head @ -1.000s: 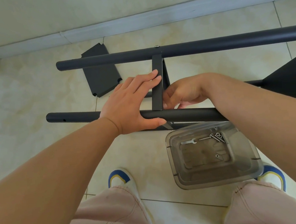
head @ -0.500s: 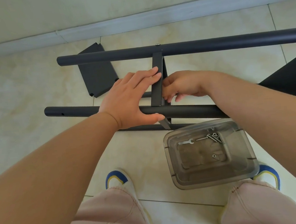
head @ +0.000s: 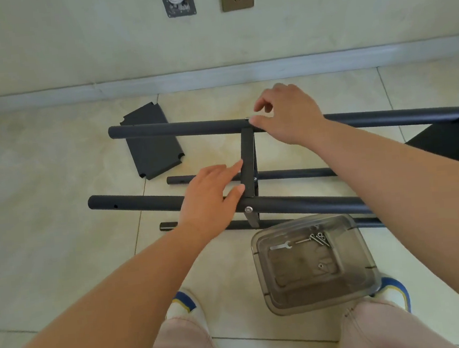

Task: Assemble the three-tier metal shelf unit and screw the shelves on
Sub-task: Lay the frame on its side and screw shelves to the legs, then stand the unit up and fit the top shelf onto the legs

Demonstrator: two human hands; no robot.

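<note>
Black powder-coated steel, laid on its side across the tiled floor, with the middle shelf (head: 247, 155) standing edge-on between the far pole (head: 176, 129) and the near pole (head: 147, 202). Left hand (head: 208, 201) flat and relaxed, straight fingers pressed against the shelf edge, thumb lying along the near pole just below them: apparently bracing the shelf square so the holes stay lined up. Right hand (head: 290, 114) resting on the far pole, thumb tip touching the tube right beside a small screw head (head: 246, 118), other fingers loosely curled above it; impossible to tell whether pinching the screw or merely steadying the joint. Probably finger-tightening or checking that fixing. Directly under the left thumb, a second screw (head: 248, 209) already seated through the near pole into the shelf corner. Nearer the body than both hands, a clear plastic tub (head: 369, 255) with a flat wrench (head: 280, 246) and spare screws (head: 320, 238), kept within easy reach of either hand. Beyond the left fingertips, a loose shelf panel (head: 151, 145) flat on the tiles, partly behind the far pole, not yet fitted. Judged roughly midway: one tier being fastened, one waiting
</note>
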